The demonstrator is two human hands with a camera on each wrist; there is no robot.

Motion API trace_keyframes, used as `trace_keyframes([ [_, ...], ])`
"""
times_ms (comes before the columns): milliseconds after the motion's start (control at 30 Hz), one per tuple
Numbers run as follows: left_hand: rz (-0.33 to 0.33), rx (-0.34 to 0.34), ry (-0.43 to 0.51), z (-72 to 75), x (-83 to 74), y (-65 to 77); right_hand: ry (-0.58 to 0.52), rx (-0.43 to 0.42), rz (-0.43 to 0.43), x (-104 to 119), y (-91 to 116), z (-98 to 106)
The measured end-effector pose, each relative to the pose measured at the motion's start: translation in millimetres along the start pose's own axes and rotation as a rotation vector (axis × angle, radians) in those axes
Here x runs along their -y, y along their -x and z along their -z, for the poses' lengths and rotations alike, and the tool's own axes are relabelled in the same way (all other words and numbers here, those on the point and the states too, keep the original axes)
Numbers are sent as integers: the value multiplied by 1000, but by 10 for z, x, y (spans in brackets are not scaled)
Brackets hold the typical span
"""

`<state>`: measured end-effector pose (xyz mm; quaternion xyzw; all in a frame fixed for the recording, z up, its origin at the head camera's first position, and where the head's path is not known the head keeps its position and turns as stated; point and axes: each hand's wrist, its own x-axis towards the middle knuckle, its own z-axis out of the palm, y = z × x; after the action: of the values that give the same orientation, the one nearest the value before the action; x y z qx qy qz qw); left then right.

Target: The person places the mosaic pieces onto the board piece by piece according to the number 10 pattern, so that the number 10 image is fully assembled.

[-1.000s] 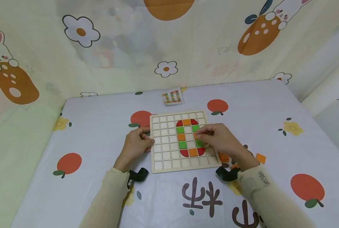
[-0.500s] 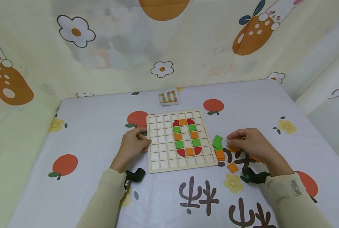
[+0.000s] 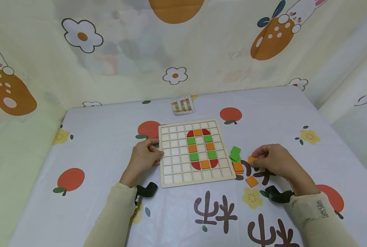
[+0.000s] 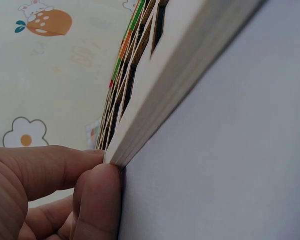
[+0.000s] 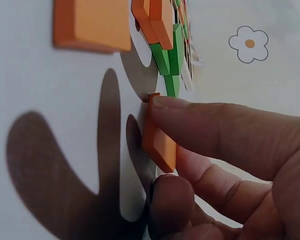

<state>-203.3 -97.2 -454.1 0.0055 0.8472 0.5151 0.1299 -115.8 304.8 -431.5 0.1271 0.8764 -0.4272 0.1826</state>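
Observation:
A pale wooden grid board lies mid-table, with red, orange and green tiles set in a tall ring on it. My left hand holds the board's left edge; in the left wrist view, thumb and finger meet at the rim. Off to the board's right, my right hand pinches an orange square tile between thumb and fingers, low over the cloth. Close by are green tiles, stacked orange tiles and a single orange tile.
Behind the board lies a small card printed with a coloured grid pattern. A white cloth with fruit and flower prints covers the table, and a patterned curtain hangs behind it. Each wrist carries a black device.
My right hand has left the board and moved right to the loose tiles, where it now pinches an orange one. My left hand stays at the board's edge.

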Motion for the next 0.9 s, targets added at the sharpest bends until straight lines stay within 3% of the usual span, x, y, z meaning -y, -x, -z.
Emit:
trace_keyframes([
  [333,-18,-2,-4,10,12,8,27,-26,37,18,7,8],
  [900,-17,-3,7,4,10,5,-228,-8,123,213,-119,-88],
])
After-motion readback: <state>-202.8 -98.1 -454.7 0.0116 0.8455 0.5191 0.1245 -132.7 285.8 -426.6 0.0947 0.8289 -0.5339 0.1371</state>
